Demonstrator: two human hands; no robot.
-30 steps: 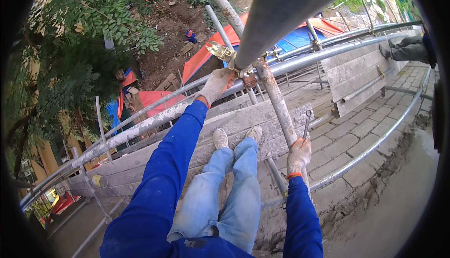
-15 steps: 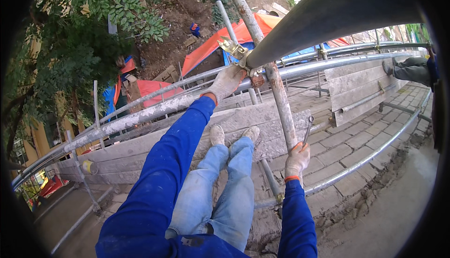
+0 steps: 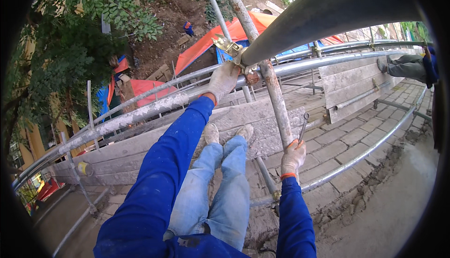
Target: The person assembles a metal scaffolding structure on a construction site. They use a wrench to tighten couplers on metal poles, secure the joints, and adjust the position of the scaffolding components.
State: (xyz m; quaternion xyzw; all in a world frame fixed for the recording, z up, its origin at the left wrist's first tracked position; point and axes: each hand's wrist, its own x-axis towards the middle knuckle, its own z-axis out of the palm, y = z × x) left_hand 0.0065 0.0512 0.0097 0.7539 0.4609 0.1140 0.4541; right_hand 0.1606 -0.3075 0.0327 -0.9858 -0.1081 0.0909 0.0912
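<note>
My left hand (image 3: 224, 80), in a pale work glove with an orange cuff, is closed at a brass-coloured scaffold coupler (image 3: 236, 61). Its fingertips are partly hidden behind the fitting. The coupler's flap (image 3: 226, 45) stands swung out, beside the end of a thick dark tube (image 3: 323, 21) that slants across the upper right. Under it runs a paint-spattered horizontal tube (image 3: 136, 117). Lower down, my gloved right hand (image 3: 294, 158) grips a ring-ended wrench (image 3: 304, 123), which points upward. That hand rests against a rusty upright tube (image 3: 276, 98).
I stand on grey planks (image 3: 220, 140) high above ground. Brick paving (image 3: 347, 147) and a curved rail (image 3: 361, 164) lie right. Another person's leg (image 3: 405, 68) shows at far right, by a plank panel (image 3: 349, 87). Trees (image 3: 70, 51) and an orange tarp (image 3: 201, 47) lie beyond.
The whole view has shifted slightly, so the scaffold sits a little further left. Both hands keep their places, the left at the coupler and the right on the wrench.
</note>
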